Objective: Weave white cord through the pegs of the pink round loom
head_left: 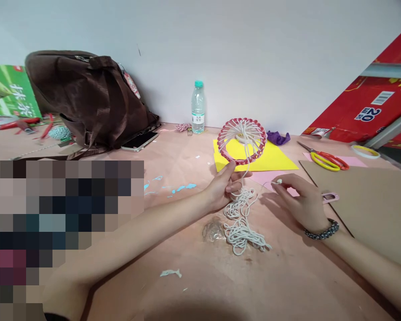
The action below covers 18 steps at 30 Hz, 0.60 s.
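My left hand [223,187] grips the lower edge of a ring-shaped hoop [263,154] wrapped in dark pink, holding it upright. White cord runs like spokes across the hoop and gathers near its middle. From there the cord hangs past my left fingers to a loose tangled pile of white cord [243,236] on the table. My right hand [299,198], off to the right, has thumb and forefinger pinched together on a small whitish tip [279,181], with a thin line beside it. Whether that tip belongs to the cord I cannot make out.
Yellow paper [280,158] lies behind the hoop. Scissors [325,160] and a brown board [370,200] are at right; a pink cutter [330,197] sits near my right wrist. A water bottle [198,107], phone [140,141] and brown bag [87,93] stand or lie toward the wall.
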### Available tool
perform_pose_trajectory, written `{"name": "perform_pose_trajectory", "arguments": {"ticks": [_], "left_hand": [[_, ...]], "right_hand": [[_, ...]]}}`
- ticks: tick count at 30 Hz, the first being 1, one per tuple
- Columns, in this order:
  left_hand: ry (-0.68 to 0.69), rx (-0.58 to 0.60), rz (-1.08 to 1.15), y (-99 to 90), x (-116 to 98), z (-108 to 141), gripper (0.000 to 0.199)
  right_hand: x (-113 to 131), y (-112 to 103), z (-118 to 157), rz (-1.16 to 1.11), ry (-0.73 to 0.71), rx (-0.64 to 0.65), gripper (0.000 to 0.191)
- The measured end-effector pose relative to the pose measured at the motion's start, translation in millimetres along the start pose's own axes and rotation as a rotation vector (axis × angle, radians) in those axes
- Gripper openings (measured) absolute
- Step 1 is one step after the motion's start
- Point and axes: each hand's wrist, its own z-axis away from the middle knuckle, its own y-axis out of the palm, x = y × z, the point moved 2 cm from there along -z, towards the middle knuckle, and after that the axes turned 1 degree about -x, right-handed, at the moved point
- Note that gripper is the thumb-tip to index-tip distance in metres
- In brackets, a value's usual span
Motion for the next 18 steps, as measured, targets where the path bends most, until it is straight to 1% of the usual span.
{"name": "perform_pose_trajectory", "arguments": {"ticks": [3, 5, 8, 9, 11, 14, 16, 18], "left_hand": [[0.071, -0.052, -0.010, 0.2, 1, 0, 0.042], [0.136, -0.074, -0.003, 1.0, 1, 1, 0.038], [0.196, -0.064, 0.004, 4.1, 1, 2, 0.038], [0.204, -0.056, -0.005, 5.5, 2, 3, 0.038], [0.226, -0.051, -0.046, 8.3, 2, 4, 0.038], [0.261, -0.062, -0.145, 12.0, 3, 4, 0.035], [0.274, -0.073, -0.203, 13.8, 4, 5, 0.035], [0.273, -0.077, -0.238, 15.0, 4, 5, 0.036]], "right_hand": [[11, 1, 3, 0.150, -0.259, 0.088, 0.009], [16, 1, 5, 0.201, -0.418, 0.147, 0.014], [24, -1, 7, 0.148, -0.637, 0.170, 0.019], [25, -1, 7, 0.120, -0.678, 0.169, 0.020], [26, -2, 7, 0.082, -0.671, 0.196, 0.020], [22, -1, 6, 0.075, -0.553, 0.278, 0.017], [21, -1, 6, 0.100, -0.536, 0.268, 0.016], [25, -3, 6, 0.135, -0.598, 0.203, 0.018]]}}
